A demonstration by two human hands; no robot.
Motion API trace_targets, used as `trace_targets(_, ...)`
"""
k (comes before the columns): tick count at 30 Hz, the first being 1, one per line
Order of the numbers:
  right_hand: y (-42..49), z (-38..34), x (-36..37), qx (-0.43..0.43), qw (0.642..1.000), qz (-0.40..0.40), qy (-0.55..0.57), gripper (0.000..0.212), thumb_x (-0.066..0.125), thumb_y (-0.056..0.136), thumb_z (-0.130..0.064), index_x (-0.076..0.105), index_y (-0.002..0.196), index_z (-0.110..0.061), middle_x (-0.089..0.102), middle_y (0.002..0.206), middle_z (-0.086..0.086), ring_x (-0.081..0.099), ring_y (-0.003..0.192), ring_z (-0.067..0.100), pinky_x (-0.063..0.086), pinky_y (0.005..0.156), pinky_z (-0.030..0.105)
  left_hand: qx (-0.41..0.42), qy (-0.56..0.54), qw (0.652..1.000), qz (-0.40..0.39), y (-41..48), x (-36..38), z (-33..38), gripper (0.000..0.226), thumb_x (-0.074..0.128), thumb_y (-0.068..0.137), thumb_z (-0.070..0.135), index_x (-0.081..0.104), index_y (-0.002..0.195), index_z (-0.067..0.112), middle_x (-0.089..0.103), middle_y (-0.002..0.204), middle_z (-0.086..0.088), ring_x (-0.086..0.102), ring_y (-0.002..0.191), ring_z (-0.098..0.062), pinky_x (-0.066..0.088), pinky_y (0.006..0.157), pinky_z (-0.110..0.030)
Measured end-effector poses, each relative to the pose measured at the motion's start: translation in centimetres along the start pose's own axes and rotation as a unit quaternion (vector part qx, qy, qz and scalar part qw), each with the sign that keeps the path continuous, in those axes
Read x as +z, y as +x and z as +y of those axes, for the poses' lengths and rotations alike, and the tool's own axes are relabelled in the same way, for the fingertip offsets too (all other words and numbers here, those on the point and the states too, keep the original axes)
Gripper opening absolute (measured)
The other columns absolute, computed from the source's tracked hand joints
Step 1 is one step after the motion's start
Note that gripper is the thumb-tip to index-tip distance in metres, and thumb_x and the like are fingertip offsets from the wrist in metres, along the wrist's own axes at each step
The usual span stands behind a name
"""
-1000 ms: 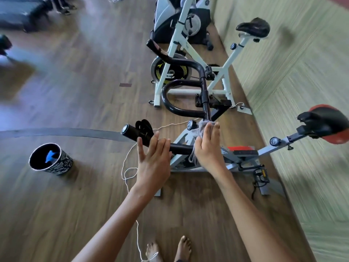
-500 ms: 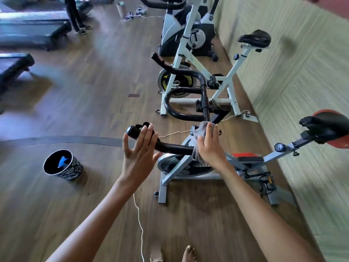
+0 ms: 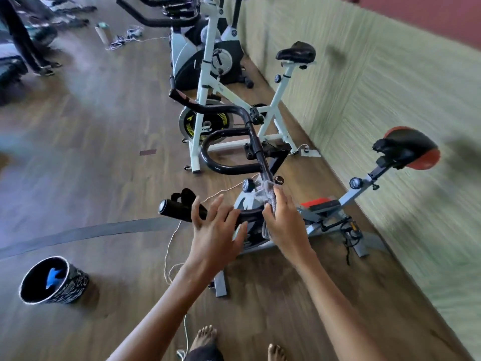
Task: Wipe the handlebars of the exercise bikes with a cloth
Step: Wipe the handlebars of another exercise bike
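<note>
The right hand (image 3: 285, 225) has its fingers (image 3: 279, 198) clamped on the grey cloth (image 3: 266, 192) against the black handlebar (image 3: 182, 209). The left hand (image 3: 214, 230), fingers spread, hovers over that handlebar. A black bucket (image 3: 74, 282) stands left of it.

Black handlebar (image 3: 179, 210), grey cloth (image 3: 265, 192), black-and-white patterned bucket (image 3: 70, 285).

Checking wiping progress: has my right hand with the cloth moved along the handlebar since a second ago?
No. The right hand still presses the cloth at the same bend of the handlebar, beside the knob.
</note>
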State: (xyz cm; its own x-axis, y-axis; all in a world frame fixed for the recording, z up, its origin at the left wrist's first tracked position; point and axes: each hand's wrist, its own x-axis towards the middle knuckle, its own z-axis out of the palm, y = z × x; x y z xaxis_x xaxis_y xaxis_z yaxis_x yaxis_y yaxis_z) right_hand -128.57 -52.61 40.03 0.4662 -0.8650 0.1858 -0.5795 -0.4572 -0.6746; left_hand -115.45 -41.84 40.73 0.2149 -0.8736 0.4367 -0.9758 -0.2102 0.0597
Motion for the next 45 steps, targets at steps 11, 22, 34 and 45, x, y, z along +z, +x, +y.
trace_targets(11,-15.2,-2.5,-3.0,0.346,0.899,0.255,-0.084,0.042,0.055,0.096,-0.02,0.05,0.137,-0.01,0.065,0.11,0.016,0.063,0.096,0.035,0.044,0.07,0.034,0.361,-0.258,0.89,-0.108,1.6,1.8,2.8,0.032,0.042,0.093,0.04,0.067,0.094,0.02,0.066,0.097,0.004,0.062,0.101,-0.02,0.025,0.108,-0.043)
trace_targets(22,-38.1,-23.3,-3.8,0.581,0.597,0.444,-0.328,0.037,0.054,0.095,-0.023,0.052,0.133,-0.021,0.063,0.119,0.001,0.066,0.089,0.022,0.053,0.059,0.034,0.641,-0.413,0.602,-0.238,-13.9,-5.7,14.9,0.039,0.038,0.09,0.045,0.068,0.104,0.024,0.066,0.101,0.009,0.061,0.104,-0.014,0.02,0.111,-0.039)
trace_targets(34,-44.9,-22.5,-0.8,0.589,0.53,0.545,-0.275,0.043,0.047,0.1,-0.028,0.041,0.142,-0.02,0.052,0.133,0.0,0.059,0.108,0.021,0.056,0.078,0.044,0.723,-0.399,0.5,-0.261,-21.8,-12.6,22.2,0.048,0.025,0.095,0.041,0.06,0.12,0.02,0.059,0.123,0.001,0.047,0.124,-0.016,0.013,0.115,-0.041)
trace_targets(45,-42.2,-17.0,-1.8,0.648,0.32,0.616,-0.313,0.029,0.046,0.099,-0.027,0.052,0.125,-0.017,0.055,0.124,0.004,0.05,0.089,-0.004,0.038,0.071,0.019,0.788,-0.387,0.4,-0.261,-21.0,-7.6,28.7,0.064,0.018,0.091,0.055,0.058,0.124,0.019,0.054,0.133,-0.001,0.043,0.132,-0.019,0.018,0.115,-0.048)
